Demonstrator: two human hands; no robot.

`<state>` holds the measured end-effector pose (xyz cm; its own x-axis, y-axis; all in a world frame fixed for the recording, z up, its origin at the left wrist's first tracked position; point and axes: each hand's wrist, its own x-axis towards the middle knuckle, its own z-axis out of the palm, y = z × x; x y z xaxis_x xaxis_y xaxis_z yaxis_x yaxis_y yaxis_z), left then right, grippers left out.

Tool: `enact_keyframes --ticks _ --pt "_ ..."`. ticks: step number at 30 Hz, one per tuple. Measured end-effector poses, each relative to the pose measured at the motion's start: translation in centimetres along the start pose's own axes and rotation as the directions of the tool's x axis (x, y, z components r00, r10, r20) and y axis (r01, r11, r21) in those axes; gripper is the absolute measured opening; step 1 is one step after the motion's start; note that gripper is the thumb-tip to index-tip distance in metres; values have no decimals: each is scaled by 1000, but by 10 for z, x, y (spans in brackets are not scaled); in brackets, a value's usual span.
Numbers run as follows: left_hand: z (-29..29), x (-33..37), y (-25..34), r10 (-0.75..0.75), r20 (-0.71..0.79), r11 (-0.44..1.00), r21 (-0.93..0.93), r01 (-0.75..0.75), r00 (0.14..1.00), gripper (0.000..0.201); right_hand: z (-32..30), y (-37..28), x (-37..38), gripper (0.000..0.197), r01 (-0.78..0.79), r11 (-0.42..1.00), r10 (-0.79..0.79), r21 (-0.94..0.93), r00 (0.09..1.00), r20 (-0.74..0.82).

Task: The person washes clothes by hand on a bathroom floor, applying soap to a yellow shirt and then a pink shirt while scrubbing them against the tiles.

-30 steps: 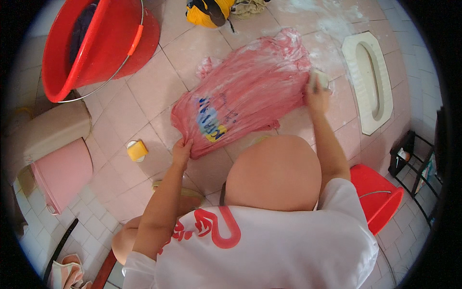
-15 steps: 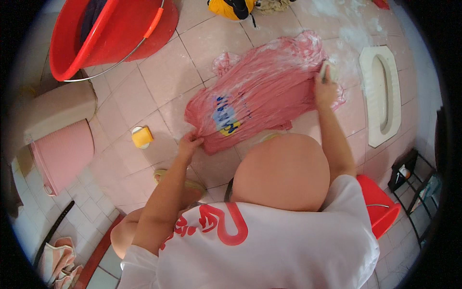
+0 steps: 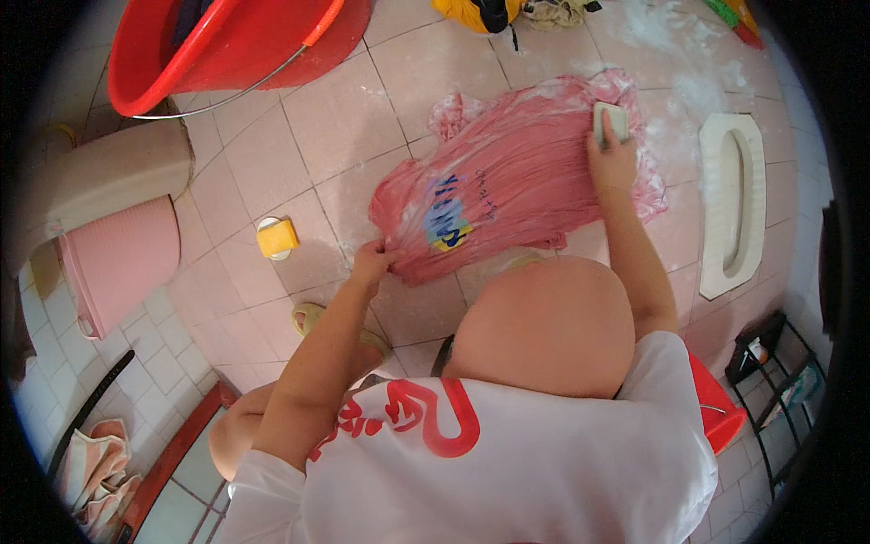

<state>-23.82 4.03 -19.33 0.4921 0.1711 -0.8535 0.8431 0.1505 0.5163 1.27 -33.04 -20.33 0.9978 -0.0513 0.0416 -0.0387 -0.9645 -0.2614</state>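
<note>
Nearest, the left hand [image 3: 370, 265] pinches, fingers closed, the near left edge of the pink garment [image 3: 517, 186], spread on the tiled floor [image 3: 313, 159]. Left of the garment is a yellow block [image 3: 277, 238]. Toward the garment's right end, the right hand [image 3: 613, 165] grips a pale block [image 3: 611, 122], fingers partly spread. Beyond the garment's left: a red bucket [image 3: 263, 50].

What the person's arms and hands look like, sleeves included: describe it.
The left arm and right arm are bare below short, loose white sleeves. The left hand and right hand wear no gloves; no watch or bracelet shows.
</note>
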Motion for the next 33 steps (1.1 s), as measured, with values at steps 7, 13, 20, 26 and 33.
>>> enact_keyframes --ticks 7,13,20,26,33 --pt "3 5 21 -34 -110 998 39 39 993 21 47 -149 -111 38 647 597 -793 475 566 227" --pt "16 -10 3 -96 -42 994 52 98 995 24 25 -6 23 50 231 971 -230 -62 973 26" --pt "20 13 36 -146 -52 940 -319 122 988 24 46 -157 -99 40 591 666 -680 455 732 45" --pt "-6 -27 4 305 -211 731 677 -86 929 27 17 -100 22 35 324 940 -235 -104 840 489" --pt "14 11 -10 407 -217 875 371 -311 887 21 32 -130 -20 46 500 812 -501 301 862 -78"
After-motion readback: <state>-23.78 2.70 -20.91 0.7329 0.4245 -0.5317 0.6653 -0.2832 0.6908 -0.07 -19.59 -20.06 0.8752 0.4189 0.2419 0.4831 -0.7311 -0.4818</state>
